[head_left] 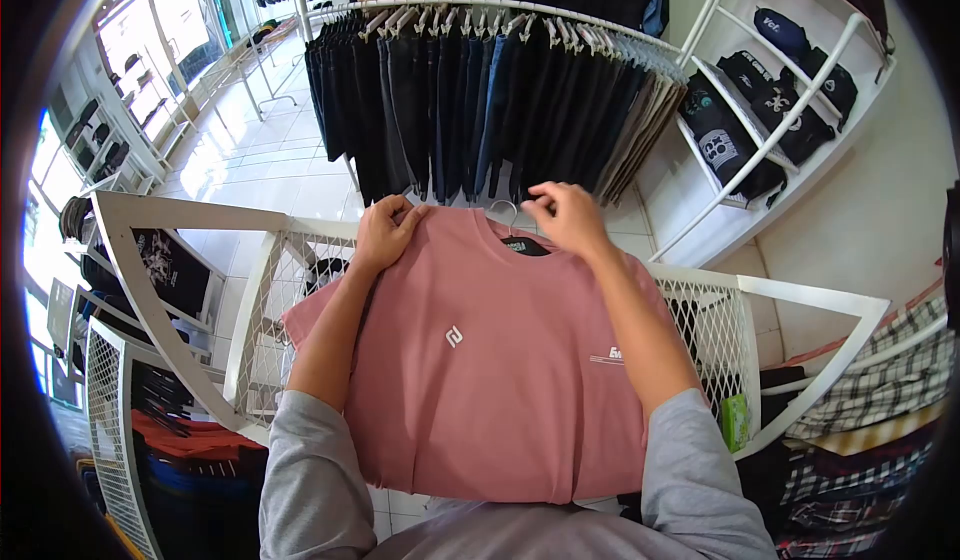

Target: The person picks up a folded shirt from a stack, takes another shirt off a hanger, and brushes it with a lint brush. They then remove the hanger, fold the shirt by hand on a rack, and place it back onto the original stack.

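Note:
A pink t-shirt (500, 360) with a small white logo hangs or lies spread in front of me, its collar at the far end. A hanger hook (504, 210) sticks up from the neck opening, above a dark neck label (525, 246). My left hand (391, 232) pinches the shirt's left shoulder, fingers closed on the fabric. Over the right side of the collar, my right hand (566, 218) is raised with fingers curled and apart from the thumb; nothing shows between them.
White mesh-panelled frames (180, 212) stand at both sides. Beyond is a rail of dark trousers (440, 100). Shelves at the right hold folded dark shirts (720, 140). Checked shirts (880, 370) hang at the lower right, near a green packet (735, 422).

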### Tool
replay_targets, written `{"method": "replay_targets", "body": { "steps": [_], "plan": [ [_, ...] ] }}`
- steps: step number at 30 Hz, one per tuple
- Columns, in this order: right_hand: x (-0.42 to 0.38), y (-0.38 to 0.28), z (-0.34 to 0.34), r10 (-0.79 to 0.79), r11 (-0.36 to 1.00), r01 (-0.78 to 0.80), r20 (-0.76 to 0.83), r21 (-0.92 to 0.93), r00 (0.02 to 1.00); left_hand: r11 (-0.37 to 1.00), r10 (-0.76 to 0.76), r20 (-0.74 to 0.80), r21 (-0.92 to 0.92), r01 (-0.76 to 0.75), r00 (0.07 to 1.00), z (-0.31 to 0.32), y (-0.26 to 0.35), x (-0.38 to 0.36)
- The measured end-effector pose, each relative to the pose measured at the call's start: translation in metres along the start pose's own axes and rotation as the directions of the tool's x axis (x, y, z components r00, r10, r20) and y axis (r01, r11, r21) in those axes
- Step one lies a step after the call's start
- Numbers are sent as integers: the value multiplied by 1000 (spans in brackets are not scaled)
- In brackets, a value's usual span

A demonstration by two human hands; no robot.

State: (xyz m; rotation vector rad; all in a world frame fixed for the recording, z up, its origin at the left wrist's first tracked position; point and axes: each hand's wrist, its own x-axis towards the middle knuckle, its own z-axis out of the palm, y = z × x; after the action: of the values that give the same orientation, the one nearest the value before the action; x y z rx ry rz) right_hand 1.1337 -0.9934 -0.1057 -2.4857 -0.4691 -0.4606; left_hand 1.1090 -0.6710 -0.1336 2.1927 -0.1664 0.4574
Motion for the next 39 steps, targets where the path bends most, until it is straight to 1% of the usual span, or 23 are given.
{"method": "replay_targets", "body": {
  "steps": [1, 3, 5, 7, 9, 10, 13, 14, 16, 19, 20, 22, 23, 25, 27, 29, 31, 32, 33, 35, 36, 38, 39],
  "plan": [
    [0, -13, 9, 63, 993, -68, 53, 93, 997, 1000, -7, 12, 26, 7, 1000, 0, -1, 0],
    [-1, -27, 27, 114, 990, -109, 55, -87, 992, 999, -4, 19, 50, 3, 1000, -1, 0, 1],
    [4, -27, 37, 242, 968, -249, 203, 10, 949, 999, 18, -15, -44, -19, 1000, 0, 1, -1],
    [7, -29, 37, 223, 973, -230, 167, 18, 960, 999, 11, -23, -49, -12, 1000, 1, 2, 0],
    [6, -31, 38, 265, 944, -260, 4, 204, 964, 998, -17, 28, -60, 19, 999, -2, 3, 0],
    [6, -32, 39, 246, 941, -232, -27, 244, 969, 998, -23, 28, -61, 25, 999, -4, 6, -1],
    [3, -31, 36, 267, 946, -275, 69, 172, 961, 996, -33, 44, -82, 37, 998, -5, 9, -2],
    [2, -30, 34, 270, 946, -277, 68, 169, 961, 996, -20, 17, -82, 22, 1000, -4, 9, -2],
    [-3, -32, 27, 221, 974, -225, 163, 9, 962, 996, -9, -7, -87, 8, 1000, -3, 7, -2],
    [-10, -43, 14, 246, 969, -247, 238, -24, 940, 993, -27, 7, -118, 28, 1000, -1, 4, -2],
    [-12, -46, 8, 250, 968, -252, 241, -24, 938, 995, -19, -2, -101, 19, 1000, -1, 3, -1],
    [-16, -54, -8, 166, 966, -231, 403, 120, 900, 996, -13, -4, -83, 12, 1000, -1, 3, -2],
    [-19, -56, -12, 169, 964, -236, 405, 120, 899, 996, -17, -10, -83, 16, 1000, -1, 4, -2],
    [-26, -57, -15, 89, 949, -229, 512, 217, 854, 996, -23, -10, -81, 22, 1000, -1, 4, -1],
    [-30, -51, -10, 68, 949, -224, 546, 223, 835, 997, -20, -27, -73, 18, 999, -1, 4, -1],
    [-37, -43, -3, 51, 946, -225, 578, 233, 814, 998, -39, 6, -48, 39, 999, -1, 3, -1],
    [-42, -37, 3, -37, 983, -83, 613, 166, 789, 998, -16, -18, -59, 15, 1000, -1, 6, 0],
    [-47, -32, 9, -118, 991, 62, 559, 119, 821, 999, -11, -18, -39, 10, 1000, 0, 4, 1],
    [-51, -38, 2, -111, 992, 56, 555, 115, 824, 999, -5, -12, -42, 5, 1000, 1, 3, 1],
    [-59, -54, -18, 14, 989, -61, 324, 136, 946, 1000, 0, -35, -25, -1, 999, 1, 2, 0],
    [-65, -52, -24, 16, 989, -63, 320, 135, 947, 1000, -19, -21, 15, 20, 1000, 2, -3, 2],
    [-81, -38, -44, 114, 994, -114, 56, -6, 992, 1000, -8, -22, 23, 8, 1000, 2, -3, 2],
    [-92, -24, -51, 183, 980, -182, 4, -77, 983, 999, 3, -25, 32, -2, 1000, 2, -2, 2]
  ]
}}
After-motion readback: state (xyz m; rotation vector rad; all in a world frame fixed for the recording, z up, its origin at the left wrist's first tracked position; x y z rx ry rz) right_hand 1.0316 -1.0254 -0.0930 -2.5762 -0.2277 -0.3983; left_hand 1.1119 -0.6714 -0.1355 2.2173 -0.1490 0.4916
